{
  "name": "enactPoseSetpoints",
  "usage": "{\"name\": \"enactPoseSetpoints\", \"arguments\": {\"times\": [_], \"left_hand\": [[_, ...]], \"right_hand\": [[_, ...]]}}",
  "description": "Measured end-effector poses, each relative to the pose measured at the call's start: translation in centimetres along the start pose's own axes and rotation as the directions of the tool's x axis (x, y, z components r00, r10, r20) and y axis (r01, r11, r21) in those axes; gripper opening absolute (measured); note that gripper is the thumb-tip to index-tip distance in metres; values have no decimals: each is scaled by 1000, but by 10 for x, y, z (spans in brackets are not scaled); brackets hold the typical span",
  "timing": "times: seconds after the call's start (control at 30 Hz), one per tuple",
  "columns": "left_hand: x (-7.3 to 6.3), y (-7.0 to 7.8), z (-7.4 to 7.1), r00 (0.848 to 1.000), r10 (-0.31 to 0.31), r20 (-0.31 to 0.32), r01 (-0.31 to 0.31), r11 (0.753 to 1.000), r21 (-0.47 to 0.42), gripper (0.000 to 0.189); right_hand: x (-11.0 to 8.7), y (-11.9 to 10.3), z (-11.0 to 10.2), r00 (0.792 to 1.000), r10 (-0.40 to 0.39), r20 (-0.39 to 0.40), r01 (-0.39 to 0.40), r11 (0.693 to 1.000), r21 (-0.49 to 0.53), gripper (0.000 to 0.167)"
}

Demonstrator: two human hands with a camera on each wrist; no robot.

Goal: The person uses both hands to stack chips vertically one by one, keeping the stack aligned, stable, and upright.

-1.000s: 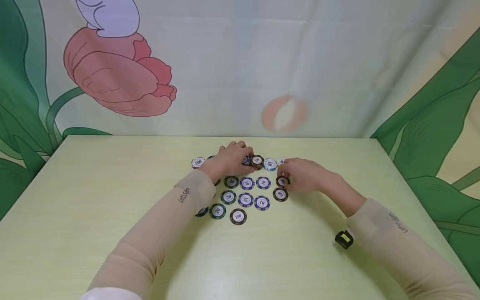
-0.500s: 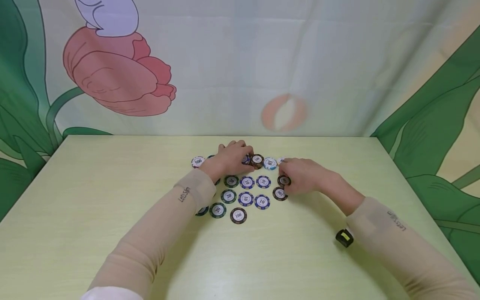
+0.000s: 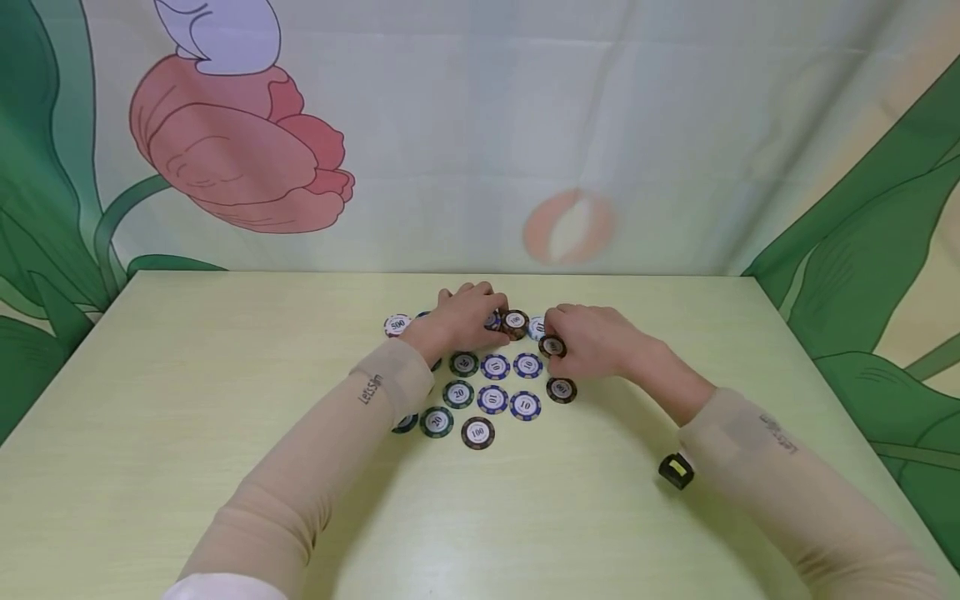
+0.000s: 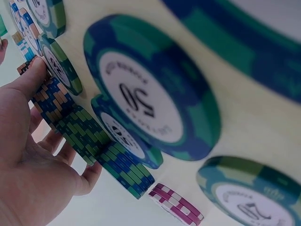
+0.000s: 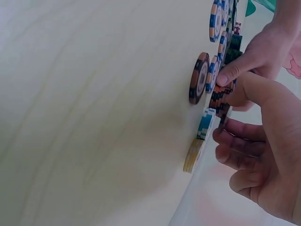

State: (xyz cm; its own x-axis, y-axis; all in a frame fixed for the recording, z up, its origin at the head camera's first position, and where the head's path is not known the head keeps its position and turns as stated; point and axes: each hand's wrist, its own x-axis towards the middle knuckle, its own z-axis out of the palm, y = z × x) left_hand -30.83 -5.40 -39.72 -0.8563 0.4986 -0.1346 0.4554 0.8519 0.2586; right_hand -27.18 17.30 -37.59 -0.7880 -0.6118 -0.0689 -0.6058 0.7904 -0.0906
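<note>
My left hand (image 3: 465, 317) reaches around the back row of poker chip stacks. In the left wrist view its thumb lies against the brown stack (image 3: 514, 324), and its fingers curl behind the blue stack (image 4: 52, 100) and green stack (image 4: 81, 134). Between the thumb and fingers of my right hand (image 3: 596, 342) is a dark brown poker chip (image 3: 552, 346), held off the table close to the brown stack. The light blue stack (image 3: 537, 327) is partly covered by that hand. A yellow stack (image 5: 193, 155) beyond it shows in the right wrist view.
Several loose chips lie in front of the stacks: blue ones (image 3: 492, 399), green ones (image 3: 457, 394) and two brown ones (image 3: 561, 389). A white and purple stack (image 3: 397, 325) ends the row at left. A printed curtain (image 3: 450, 150) hangs behind the table (image 3: 187, 400).
My right hand has lifted the dark brown chip from its place at the right and carried it left and back towards the brown stack. The left hand has stayed put.
</note>
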Motion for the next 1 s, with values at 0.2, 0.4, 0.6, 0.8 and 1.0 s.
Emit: {"name": "enactPoseSetpoints", "arguments": {"times": [0.2,0.4,0.6,0.8,1.0], "left_hand": [[1,0,0,1000,-5,-3,5,1000,-2,47],[1,0,0,1000,-5,-8,5,1000,0,46],[0,0,1,1000,-2,-8,2,1000,4,43],[0,0,1,1000,0,-8,0,1000,2,42],[-1,1,-1,1000,0,-11,0,1000,-2,42]], "right_hand": [[10,-4,3,997,29,-69,-29,1000,-1,29],[18,-6,7,991,26,-129,-27,1000,-10,29],[24,-10,12,987,24,-157,-27,1000,-16,30],[30,-12,18,984,40,-174,-42,999,-6,32],[32,-13,20,982,37,-183,-38,999,-2,35]]}}
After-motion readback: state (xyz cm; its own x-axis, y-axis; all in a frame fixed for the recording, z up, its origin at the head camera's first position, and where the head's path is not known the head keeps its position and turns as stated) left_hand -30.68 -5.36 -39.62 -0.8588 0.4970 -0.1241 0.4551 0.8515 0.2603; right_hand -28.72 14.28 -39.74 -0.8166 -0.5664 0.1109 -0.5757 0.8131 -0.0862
